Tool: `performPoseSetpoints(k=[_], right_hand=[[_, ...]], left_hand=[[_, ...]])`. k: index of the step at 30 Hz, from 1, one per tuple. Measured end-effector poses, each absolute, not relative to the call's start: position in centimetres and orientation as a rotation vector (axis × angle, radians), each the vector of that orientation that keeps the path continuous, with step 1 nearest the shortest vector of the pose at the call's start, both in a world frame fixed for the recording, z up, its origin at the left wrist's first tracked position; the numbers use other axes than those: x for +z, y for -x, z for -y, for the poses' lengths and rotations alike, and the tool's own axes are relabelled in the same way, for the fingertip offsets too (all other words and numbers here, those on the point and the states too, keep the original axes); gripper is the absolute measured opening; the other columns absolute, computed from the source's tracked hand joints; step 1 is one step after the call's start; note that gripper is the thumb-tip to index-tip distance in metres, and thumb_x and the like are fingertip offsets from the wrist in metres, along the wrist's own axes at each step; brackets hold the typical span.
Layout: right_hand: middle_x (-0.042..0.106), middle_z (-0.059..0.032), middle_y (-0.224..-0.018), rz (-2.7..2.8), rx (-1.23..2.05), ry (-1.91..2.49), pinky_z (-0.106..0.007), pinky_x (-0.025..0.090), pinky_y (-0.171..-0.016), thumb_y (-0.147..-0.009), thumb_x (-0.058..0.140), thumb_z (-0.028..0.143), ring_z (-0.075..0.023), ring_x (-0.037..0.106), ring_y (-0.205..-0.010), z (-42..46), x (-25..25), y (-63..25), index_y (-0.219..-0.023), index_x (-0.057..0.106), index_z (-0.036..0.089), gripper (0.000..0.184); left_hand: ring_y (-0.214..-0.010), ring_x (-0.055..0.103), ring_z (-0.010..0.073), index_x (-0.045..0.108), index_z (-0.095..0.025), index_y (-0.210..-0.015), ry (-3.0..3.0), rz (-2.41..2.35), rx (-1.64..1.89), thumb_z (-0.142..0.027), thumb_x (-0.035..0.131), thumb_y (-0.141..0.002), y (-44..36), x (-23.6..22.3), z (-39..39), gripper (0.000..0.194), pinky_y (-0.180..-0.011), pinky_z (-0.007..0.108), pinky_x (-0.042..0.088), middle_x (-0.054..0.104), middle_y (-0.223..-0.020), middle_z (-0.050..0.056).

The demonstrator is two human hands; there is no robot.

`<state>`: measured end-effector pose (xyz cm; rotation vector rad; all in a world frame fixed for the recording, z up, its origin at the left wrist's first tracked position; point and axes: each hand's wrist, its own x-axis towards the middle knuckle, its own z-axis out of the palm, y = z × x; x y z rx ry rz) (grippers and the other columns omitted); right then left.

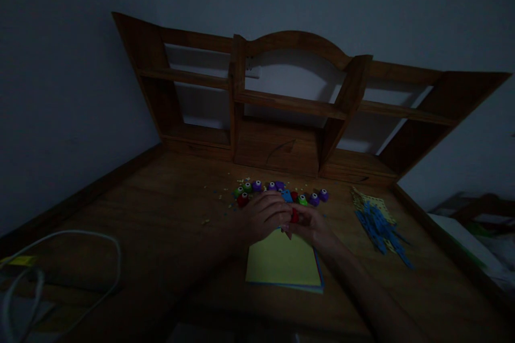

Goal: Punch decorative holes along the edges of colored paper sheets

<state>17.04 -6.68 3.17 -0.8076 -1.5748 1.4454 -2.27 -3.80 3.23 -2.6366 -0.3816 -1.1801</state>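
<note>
Red, small and partly covered, the piece (pixel 295 216) is located between the two hands, above the far edge of a yellow-topped paper stack (pixel 281 262). The right hand (pixel 309 223) has its thumb and fingers closed on it. The left hand (pixel 267 213) is curled over from the other side; its fingertips are hidden, so whether it grips anything cannot be determined. The two-sided position probably serves to steady the piece. The stack lies squarely in front of the person, presumably for easy reach, with darker sheets showing at its edges.

Beyond the hands, a loose row of coloured pieces with ringed tops (pixel 324 194) stands on the wooden desk (pixel 181 198), likely spread so that each can be picked out. The left hand obstructs sight of part of this row. Pale scraps (pixel 206 221) litter the surface around it. To the right, blue strips (pixel 380 228) lie across a yellow perforated sheet (pixel 380 204), apart from the hands. A white cable (pixel 119 257) loops at the left, and a wooden shelf unit (pixel 289 102) closes off the back; poor light limits finer inspection
</note>
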Motion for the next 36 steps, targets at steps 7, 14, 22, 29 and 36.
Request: performPoseSetpoints(k=[7,14,22,29,36], right_hand=[[0.063,-0.0009,-0.072,1.596,1.470,0.784,-0.023,0.046,-0.055,-0.073,0.073,0.023,-0.0110,0.055,-0.061,6.7,3.2,-17.1,-0.104,0.064,0.015,0.033],[0.064,-0.0013,-0.074,1.575,1.496,0.808,-0.023,0.045,-0.055,-0.070,0.075,0.027,-0.0119,0.056,-0.063,6.9,3.5,-17.0,-0.100,0.065,0.015,0.034],[0.064,-0.0014,-0.073,1.572,1.490,0.792,-0.022,0.045,-0.055,-0.071,0.074,0.027,-0.0110,0.055,-0.062,6.9,3.5,-17.0,-0.103,0.064,0.015,0.036],[0.066,-0.0021,-0.077,1.529,1.541,0.807,-0.022,0.045,-0.054,-0.070,0.075,0.023,-0.0109,0.057,-0.061,6.8,3.1,-17.4,-0.108,0.062,0.016,0.041],[0.064,-0.0004,-0.072,1.576,1.625,0.794,-0.020,0.044,-0.055,-0.068,0.075,0.021,-0.0105,0.057,-0.063,7.1,3.8,-17.3,-0.091,0.065,0.015,0.025]], left_hand=[[-0.105,0.053,0.0163,0.058,-0.017,-0.100,2.613,0.362,-1.160,-0.015,0.047,-0.090,2.3,3.4,3.9,0.015,-0.102,0.040,0.041,0.066,-0.103,0.004],[-0.103,0.054,0.0174,0.060,-0.016,-0.096,2.578,0.323,-1.111,-0.017,0.052,-0.088,2.4,3.8,4.1,0.012,-0.101,0.041,0.042,0.066,-0.103,0.004],[-0.105,0.055,0.0146,0.059,-0.019,-0.100,2.591,0.308,-1.197,-0.016,0.045,-0.092,2.8,3.4,4.0,0.017,-0.103,0.037,0.040,0.067,-0.106,0.002],[-0.108,0.054,0.0138,0.057,-0.018,-0.106,2.654,0.228,-1.179,-0.016,0.046,-0.092,3.4,4.2,4.5,0.018,-0.106,0.037,0.037,0.067,-0.110,0.002],[-0.109,0.052,0.0151,0.059,-0.018,-0.101,2.652,0.249,-1.132,-0.015,0.047,-0.091,2.7,3.2,4.1,0.016,-0.102,0.035,0.041,0.067,-0.104,0.003]])
